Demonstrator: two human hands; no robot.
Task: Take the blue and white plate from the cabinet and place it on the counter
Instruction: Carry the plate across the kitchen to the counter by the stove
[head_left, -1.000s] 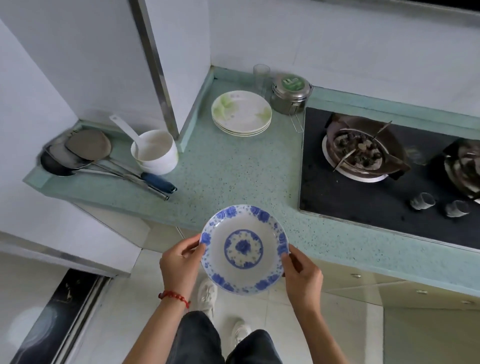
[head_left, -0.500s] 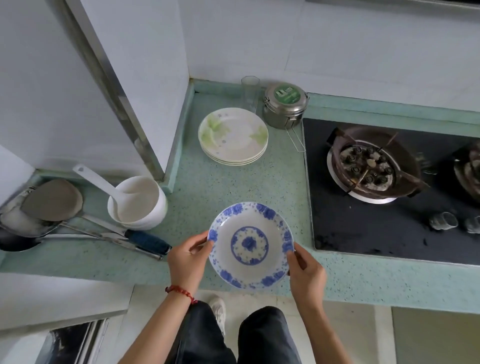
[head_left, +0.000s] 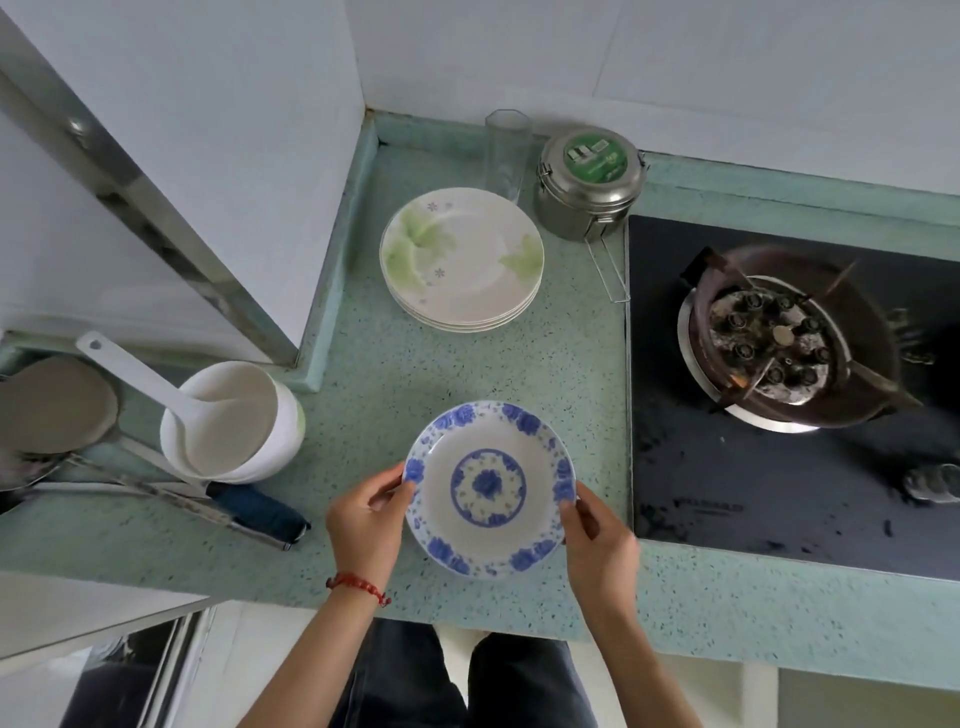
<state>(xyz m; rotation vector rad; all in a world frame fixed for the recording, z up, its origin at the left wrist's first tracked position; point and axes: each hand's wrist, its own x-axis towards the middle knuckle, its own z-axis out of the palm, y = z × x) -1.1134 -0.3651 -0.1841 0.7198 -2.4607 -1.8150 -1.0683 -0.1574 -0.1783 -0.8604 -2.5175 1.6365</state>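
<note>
While my left hand (head_left: 366, 525) and right hand (head_left: 597, 545) pinch its rim, the blue and white plate (head_left: 490, 488) sits near the worktop's (head_left: 519, 364) front edge. Bare worktop lies behind it, before the stacked plates (head_left: 462, 260).

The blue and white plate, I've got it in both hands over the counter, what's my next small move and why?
Probably lower the blue and white plate straight down onto the counter, then let go. The left hand and right hand pinch opposite rims, and the speckled surface around it looks bare, away from the stacked plates and the stove.
</note>
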